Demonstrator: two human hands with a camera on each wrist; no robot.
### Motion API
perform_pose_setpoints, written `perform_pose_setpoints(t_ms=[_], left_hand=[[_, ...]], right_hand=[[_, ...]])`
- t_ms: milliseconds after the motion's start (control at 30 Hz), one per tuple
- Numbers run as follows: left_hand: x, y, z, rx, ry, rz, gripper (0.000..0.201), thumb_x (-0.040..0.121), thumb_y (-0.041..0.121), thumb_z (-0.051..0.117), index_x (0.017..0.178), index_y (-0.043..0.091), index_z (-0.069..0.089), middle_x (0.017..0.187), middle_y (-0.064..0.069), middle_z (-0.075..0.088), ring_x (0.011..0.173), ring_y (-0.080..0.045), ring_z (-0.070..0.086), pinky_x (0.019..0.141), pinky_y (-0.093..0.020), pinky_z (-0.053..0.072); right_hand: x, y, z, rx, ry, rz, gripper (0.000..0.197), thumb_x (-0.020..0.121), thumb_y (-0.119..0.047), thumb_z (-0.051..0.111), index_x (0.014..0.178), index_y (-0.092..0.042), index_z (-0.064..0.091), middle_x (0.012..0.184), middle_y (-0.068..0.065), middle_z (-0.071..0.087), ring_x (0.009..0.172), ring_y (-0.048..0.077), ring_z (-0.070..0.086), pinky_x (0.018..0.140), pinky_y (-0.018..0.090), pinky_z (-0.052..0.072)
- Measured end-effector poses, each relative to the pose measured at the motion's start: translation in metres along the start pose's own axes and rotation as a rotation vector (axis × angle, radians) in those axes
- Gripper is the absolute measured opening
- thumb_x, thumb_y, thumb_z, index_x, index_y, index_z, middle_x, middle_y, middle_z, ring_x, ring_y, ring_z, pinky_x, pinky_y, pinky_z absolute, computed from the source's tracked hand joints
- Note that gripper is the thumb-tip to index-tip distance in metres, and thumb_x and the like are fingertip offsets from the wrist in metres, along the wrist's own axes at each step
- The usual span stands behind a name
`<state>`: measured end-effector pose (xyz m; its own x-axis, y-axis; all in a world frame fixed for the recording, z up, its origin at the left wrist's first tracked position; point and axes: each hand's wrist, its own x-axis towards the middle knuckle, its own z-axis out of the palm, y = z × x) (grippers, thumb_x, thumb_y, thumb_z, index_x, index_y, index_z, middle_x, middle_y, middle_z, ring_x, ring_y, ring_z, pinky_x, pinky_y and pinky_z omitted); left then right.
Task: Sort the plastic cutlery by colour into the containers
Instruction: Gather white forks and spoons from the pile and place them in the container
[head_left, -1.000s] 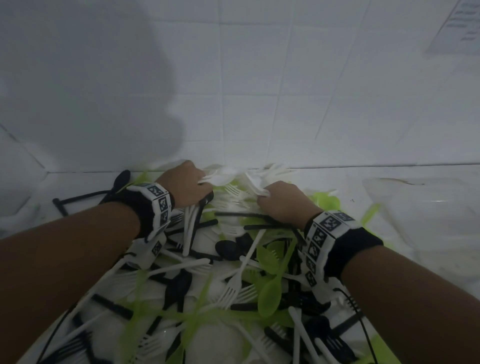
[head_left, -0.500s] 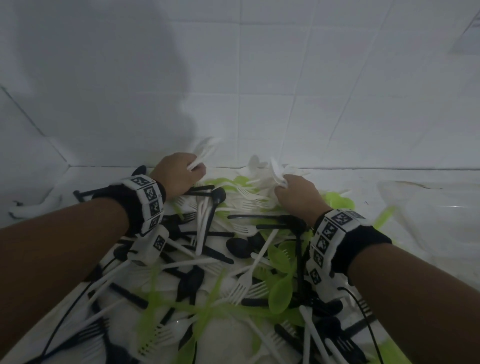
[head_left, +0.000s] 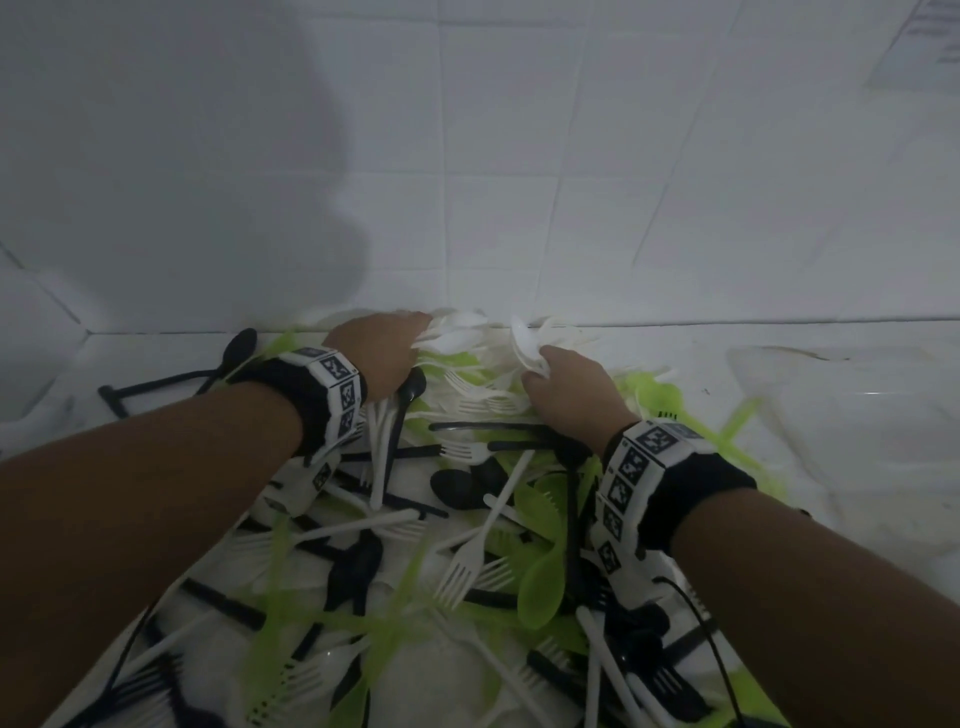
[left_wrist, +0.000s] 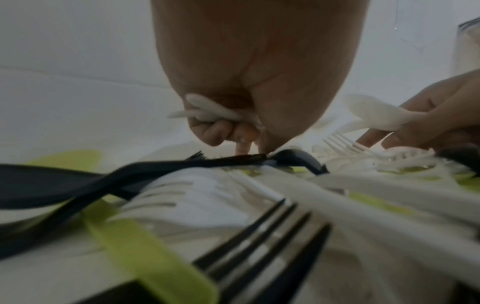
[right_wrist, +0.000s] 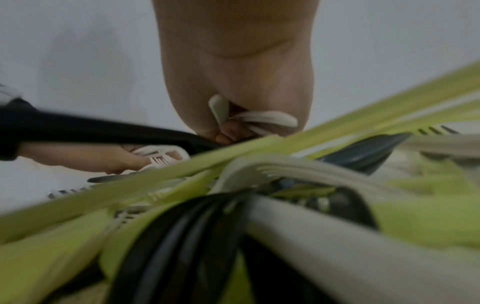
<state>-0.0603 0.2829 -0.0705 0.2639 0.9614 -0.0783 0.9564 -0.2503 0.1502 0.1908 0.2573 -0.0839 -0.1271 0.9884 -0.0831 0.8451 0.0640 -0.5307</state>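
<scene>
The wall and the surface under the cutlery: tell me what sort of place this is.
Probably a kitchen or utility corner: white wall tiles, a white counter along them, a clear plastic container at the right.

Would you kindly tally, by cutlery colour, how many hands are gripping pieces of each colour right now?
White: 2, the left hand and the right hand, each gripping white pieces.
Green: 0.
Black: 0 clearly gripped.
Total: 2 hands holding cutlery.

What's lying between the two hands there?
In the head view, loose white forks on green cutlery fill the gap between the left hand and right hand.
</scene>
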Motion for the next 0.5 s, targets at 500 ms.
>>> perform_pose_setpoints(t_ms=[500], left_hand=[[0.002,-0.003,-0.004,0.04,-0.067,-0.161,0.024,0.098,0.028,0.05,0.118,0.016,0.054,0.124,-0.015,0.049,0.104,-0.037,0.059,0.088,-0.041,0.048]], right_hand=[[-0.012,-0.002,-0.003,-0.016,-0.031,0.013,0.02,0.101,-0.027,0.048,0.111,-0.013,0.057,0.102,-0.002,0.055,0.102,0.025,0.055,0.081,0.031,0.036]])
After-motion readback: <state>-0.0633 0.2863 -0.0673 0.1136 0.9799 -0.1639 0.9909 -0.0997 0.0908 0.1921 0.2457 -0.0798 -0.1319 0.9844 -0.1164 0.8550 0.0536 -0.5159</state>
